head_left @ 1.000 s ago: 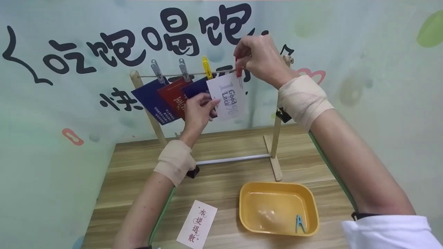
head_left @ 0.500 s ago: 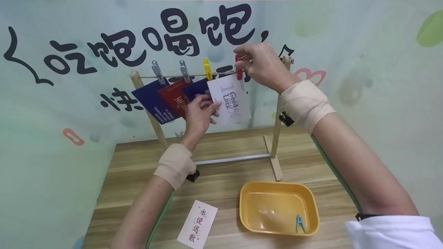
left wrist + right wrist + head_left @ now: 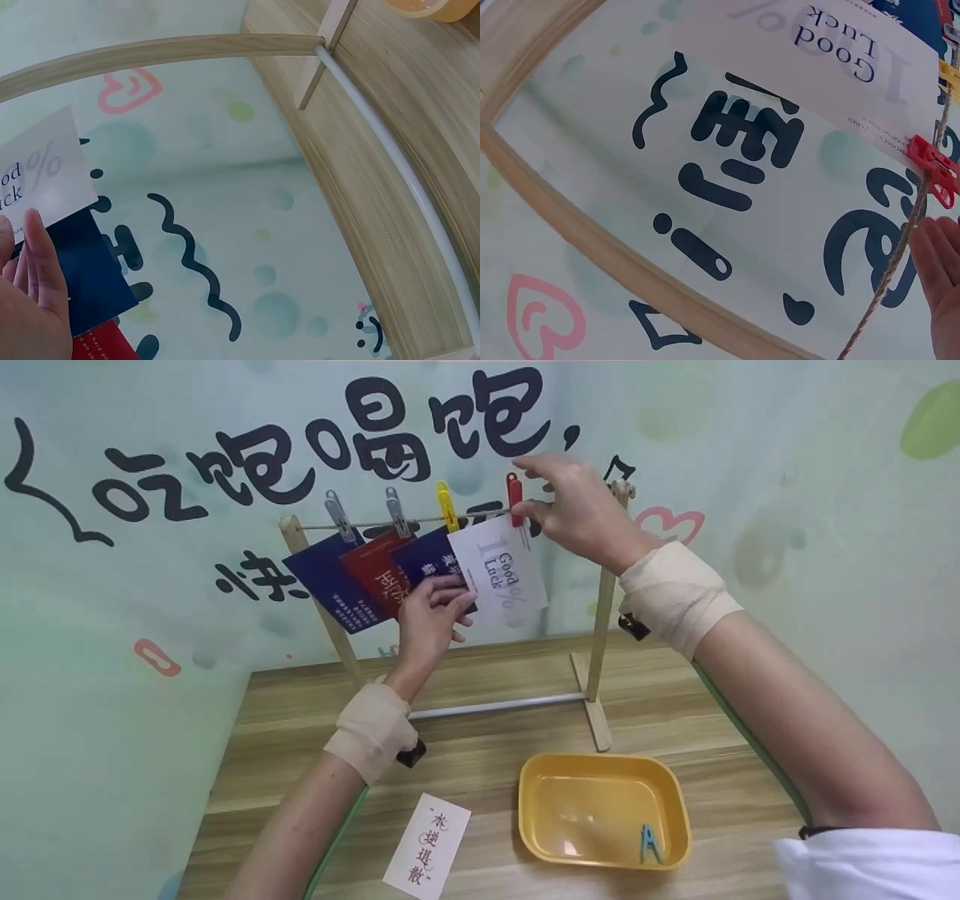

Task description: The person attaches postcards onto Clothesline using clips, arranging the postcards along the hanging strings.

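Observation:
A white "Good Luck" card (image 3: 504, 574) hangs tilted from the rope, its top right corner in a red clothespin (image 3: 514, 499). Just right of that clothespin is my right hand (image 3: 589, 510), thumb and fingers spread apart, holding nothing. My left hand (image 3: 429, 619) is at the white card's lower left edge, in front of a dark blue card (image 3: 431, 551); thumb and fingers stand apart, though contact with the cards is unclear. A yellow clothespin (image 3: 447, 506) holds the dark blue card. In the right wrist view, fingertips (image 3: 930, 244) sit beside the rope, off the red clothespin (image 3: 930, 161).
Grey clothespins (image 3: 396, 512) hold a red card (image 3: 375, 566) and another blue card (image 3: 330, 581) farther left. The rope spans a wooden frame (image 3: 600, 637). On the table lie a white card with red characters (image 3: 427, 846) and a yellow tray (image 3: 529, 810) containing a blue clothespin (image 3: 649, 844).
My right fingers have spread and let go of the red clothespin, moving slightly right. My left hand has come down slightly and off the white card, which hangs from its clothespin.

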`<state>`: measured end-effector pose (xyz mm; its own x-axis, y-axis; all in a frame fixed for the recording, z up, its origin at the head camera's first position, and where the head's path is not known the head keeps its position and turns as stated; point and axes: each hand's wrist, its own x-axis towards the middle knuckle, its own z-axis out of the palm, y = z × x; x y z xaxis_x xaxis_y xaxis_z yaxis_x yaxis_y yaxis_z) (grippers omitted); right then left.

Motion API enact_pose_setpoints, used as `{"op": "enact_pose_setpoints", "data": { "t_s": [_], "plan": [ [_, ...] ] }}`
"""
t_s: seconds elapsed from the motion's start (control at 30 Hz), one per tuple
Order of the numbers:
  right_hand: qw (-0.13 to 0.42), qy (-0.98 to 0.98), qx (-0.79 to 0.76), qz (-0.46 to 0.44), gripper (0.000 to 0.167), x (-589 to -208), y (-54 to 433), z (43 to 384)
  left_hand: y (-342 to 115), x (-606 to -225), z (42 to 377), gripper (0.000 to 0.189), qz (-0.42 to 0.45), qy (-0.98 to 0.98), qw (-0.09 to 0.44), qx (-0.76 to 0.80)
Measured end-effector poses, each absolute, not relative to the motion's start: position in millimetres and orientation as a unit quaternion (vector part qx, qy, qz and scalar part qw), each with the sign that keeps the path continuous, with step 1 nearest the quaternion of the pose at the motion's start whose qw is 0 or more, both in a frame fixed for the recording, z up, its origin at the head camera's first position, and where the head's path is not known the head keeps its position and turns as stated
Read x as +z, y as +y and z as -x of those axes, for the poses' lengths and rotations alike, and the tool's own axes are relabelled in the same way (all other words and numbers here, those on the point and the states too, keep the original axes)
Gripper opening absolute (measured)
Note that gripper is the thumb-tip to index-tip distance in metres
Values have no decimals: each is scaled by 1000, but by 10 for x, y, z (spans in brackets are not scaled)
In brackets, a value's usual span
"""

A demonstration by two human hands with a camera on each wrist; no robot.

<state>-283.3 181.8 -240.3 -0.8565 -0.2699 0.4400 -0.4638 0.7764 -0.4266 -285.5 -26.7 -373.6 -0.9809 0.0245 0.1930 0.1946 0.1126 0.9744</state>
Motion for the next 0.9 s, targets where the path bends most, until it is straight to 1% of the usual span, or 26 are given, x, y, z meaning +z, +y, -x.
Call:
{"op": "enact_pose_setpoints", "data": {
  "t_s": [0.13, 0.23, 0.33, 0.63, 0.9],
  "plan": [
    [244, -913, 254, -206, 47, -2498, 1849, 2725, -317, -3764, 2824, 31, 70, -743, 73, -661],
    [288, -902, 247, -208, 43, -2610, 1873, 2607, -352, -3783, 2789, 30, 68, -743, 67, -662],
    [309, -895, 244, -210, 42, -2717, 1894, 2479, -390, -3803, 2747, 29, 64, -741, 60, -665],
    [327, -886, 247, -216, 38, -2984, 2002, 2215, -493, -3929, 2640, 18, 50, -758, 74, -646],
    [308, -896, 238, -215, 34, -3287, 2082, 2055, -568, -4101, 2488, 16, 69, -793, 69, -602]
  ]
}}
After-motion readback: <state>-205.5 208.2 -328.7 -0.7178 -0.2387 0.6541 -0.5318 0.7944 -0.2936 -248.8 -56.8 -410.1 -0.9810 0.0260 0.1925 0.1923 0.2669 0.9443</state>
